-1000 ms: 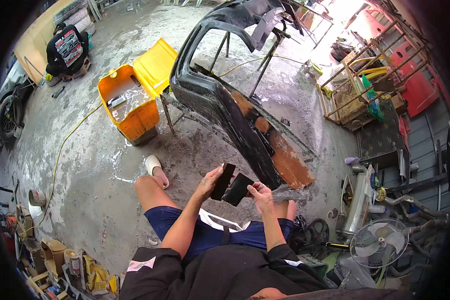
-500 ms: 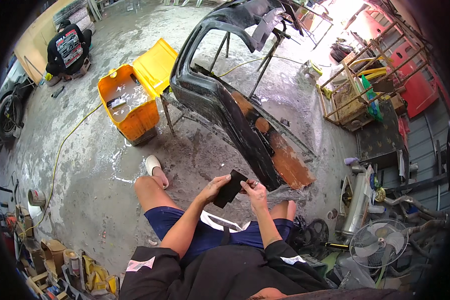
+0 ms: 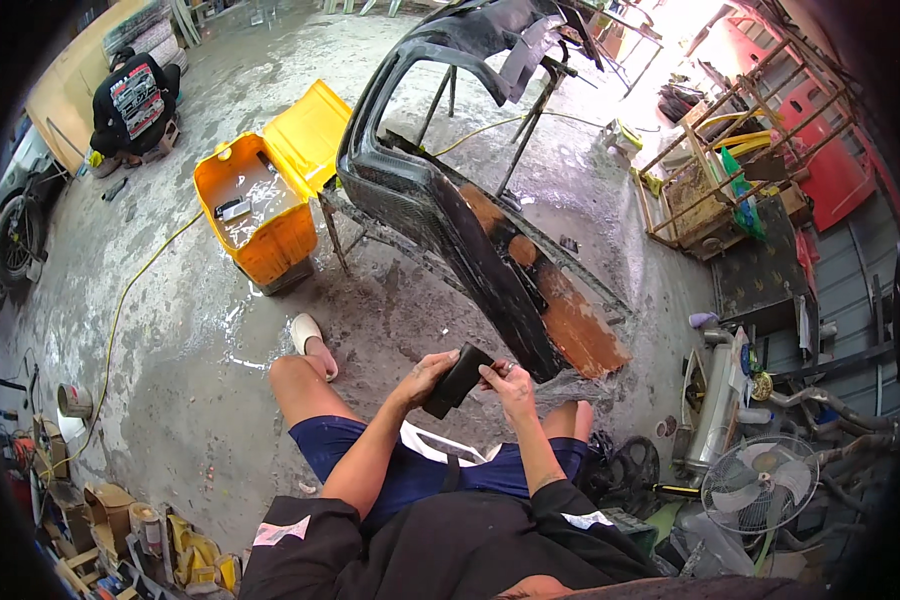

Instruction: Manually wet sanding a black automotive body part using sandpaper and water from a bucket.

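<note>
Above my lap, a dark rectangular sheet of sandpaper (image 3: 457,382) is gripped between my two hands. My left hand (image 3: 430,373) closes on its left edge, thumb on top. At its upper right side, my right hand (image 3: 510,388) pinches the edge; a ring shows on one finger. The sheet looks bent or folded over. Just beyond my hands, the lower end of a black car bumper (image 3: 420,195) slants down toward me on a metal stand, touched by neither hand.
Left of the bumper stands an open yellow bin (image 3: 270,245) with cloudy water and floating items. A yellow hose (image 3: 125,290) crosses the floor. A person (image 3: 135,105) crouches at the far left. A fan (image 3: 762,485) and metal parts crowd the right; boxes (image 3: 110,515) sit lower left.
The sandpaper has curled or folded between my hands, showing a thicker, rounded edge where it looked flat. Both hands stay in nearly the same place.
</note>
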Demonstrator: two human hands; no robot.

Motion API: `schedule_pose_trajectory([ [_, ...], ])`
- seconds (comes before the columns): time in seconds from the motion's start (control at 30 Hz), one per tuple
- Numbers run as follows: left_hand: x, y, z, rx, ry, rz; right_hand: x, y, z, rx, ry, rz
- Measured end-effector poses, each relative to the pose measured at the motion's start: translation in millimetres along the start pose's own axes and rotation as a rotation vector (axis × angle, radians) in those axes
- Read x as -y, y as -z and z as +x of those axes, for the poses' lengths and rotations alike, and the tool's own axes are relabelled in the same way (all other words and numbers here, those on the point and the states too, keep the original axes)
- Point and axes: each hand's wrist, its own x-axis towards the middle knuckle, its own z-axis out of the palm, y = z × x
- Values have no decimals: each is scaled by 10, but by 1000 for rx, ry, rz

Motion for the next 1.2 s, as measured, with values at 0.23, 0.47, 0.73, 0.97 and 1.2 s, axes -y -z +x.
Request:
schedule_pose_trajectory([
  [0.23, -120, -107, -123, 61, 38, -141, -96, -22, 47, 9, -75, 107],
  [0.47, -108, -101, -300, -89, -190, -149, 308, -155, 72, -83, 426, -460],
  [0.73, -440, 225, -47, -710, -390, -82, 1508, -516, 1069, -338, 1001, -821],
  [0.97, -2004, -185, -8, -845, -873, 727, 1450, -554, 1266, -140, 590, -1068],
  [1.2, -2995, -716, 478, -889, -932, 1806, 1555, -490, 1298, -43, 494, -1013],
])
